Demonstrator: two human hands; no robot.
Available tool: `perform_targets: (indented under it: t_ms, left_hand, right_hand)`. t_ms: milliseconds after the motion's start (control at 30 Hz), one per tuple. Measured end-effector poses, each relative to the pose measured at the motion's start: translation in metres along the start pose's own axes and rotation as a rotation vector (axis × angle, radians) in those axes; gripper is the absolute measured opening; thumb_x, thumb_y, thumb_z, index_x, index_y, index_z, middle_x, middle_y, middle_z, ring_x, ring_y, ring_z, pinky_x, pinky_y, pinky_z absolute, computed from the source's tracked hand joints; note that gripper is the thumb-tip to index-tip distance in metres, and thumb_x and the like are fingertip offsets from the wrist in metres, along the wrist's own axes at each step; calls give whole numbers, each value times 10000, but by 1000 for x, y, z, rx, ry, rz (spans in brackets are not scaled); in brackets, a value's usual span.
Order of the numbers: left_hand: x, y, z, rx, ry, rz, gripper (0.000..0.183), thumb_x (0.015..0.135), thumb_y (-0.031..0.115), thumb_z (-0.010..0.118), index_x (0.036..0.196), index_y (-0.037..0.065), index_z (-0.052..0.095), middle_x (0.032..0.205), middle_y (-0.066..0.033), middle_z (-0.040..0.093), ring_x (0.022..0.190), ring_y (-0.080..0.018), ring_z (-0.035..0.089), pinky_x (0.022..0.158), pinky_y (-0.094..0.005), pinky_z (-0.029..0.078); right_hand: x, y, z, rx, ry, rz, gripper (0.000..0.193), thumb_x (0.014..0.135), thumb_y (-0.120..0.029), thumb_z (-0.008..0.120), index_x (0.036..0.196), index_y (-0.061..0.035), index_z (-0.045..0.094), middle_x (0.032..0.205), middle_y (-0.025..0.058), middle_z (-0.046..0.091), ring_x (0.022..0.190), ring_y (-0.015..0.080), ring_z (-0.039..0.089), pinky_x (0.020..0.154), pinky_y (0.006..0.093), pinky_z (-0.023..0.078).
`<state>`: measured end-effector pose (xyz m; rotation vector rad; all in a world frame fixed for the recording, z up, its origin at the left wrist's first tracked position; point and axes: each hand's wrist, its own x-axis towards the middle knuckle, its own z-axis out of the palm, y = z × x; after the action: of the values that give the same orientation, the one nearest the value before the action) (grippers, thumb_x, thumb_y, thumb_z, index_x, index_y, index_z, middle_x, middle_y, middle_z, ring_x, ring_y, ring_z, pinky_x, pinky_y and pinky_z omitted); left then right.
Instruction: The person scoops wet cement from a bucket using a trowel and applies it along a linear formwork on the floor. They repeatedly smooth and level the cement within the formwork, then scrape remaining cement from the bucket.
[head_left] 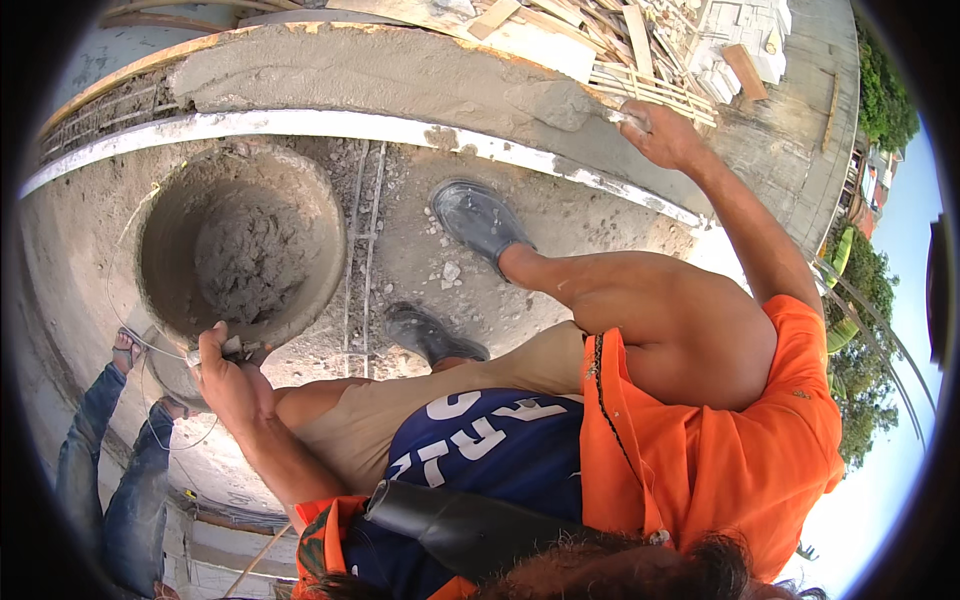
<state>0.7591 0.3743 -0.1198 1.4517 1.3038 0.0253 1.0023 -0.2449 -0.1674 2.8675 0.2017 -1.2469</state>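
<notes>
My right hand (662, 136) is closed around the handle of a trowel, whose mortar-coated blade (562, 104) lies flat against the wet grey mortar (380, 75) on top of a long wall or beam. My left hand (232, 382) grips the near rim of a big round bucket (332, 225), thumb up at its edge. A small pale piece shows by these fingers, too covered to name. Inside the bucket sits a lumpy heap of wet mortar (250, 255). The bucket tilts so its mouth faces me.
A white straight edge (330, 122) runs along the mortar's near side. My dark shoes (483, 217) stand on rubble-strewn ground beside thin rods (365, 230). Another person's jeans-clad legs (135, 480) are at lower left. Scrap wood (640, 45) lies piled beyond the wall.
</notes>
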Motion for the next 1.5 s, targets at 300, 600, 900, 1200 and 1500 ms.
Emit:
perform_targets:
  t_ms: [300,600,900,1200,1500]
  left_hand:
    - [-9,25,19,-89,-44,-35,245,1023,211,707,1092,-24,695,1050,-123,704,909,-274,720,695,-452,617]
    - [0,26,16,-77,-108,-10,292,1000,219,714,1179,-10,698,1099,-115,728,932,-270,730,716,-438,611]
    - [12,19,6,-119,-88,-20,268,989,201,748,1159,-2,704,1094,-106,715,902,-248,729,644,-422,623]
    - [2,26,16,-114,-121,-9,290,968,192,747,1174,-5,697,1090,-115,718,898,-268,723,651,-418,604]
    - [2,26,13,-95,-122,17,253,984,211,743,1099,-5,677,991,-120,694,752,-241,683,613,-411,610]
  right_hand:
    - [-29,-74,15,122,100,34,580,1086,-520,640,1499,-119,714,1428,231,747,1329,418,701,1143,517,550]
    - [-74,34,68,86,91,207,548,1054,-484,677,1508,-179,712,1537,139,702,1435,374,634,1208,506,501]
    - [-124,122,112,46,336,277,540,1019,-478,714,1436,-137,756,1448,168,745,1359,403,676,1198,524,498]
    - [-100,87,130,63,306,276,563,1064,-515,651,1494,-157,716,1499,187,705,1372,400,663,1196,533,490]
    - [-170,195,157,77,319,659,544,1056,-457,669,1498,-140,697,1505,186,702,1356,395,681,1179,507,521]
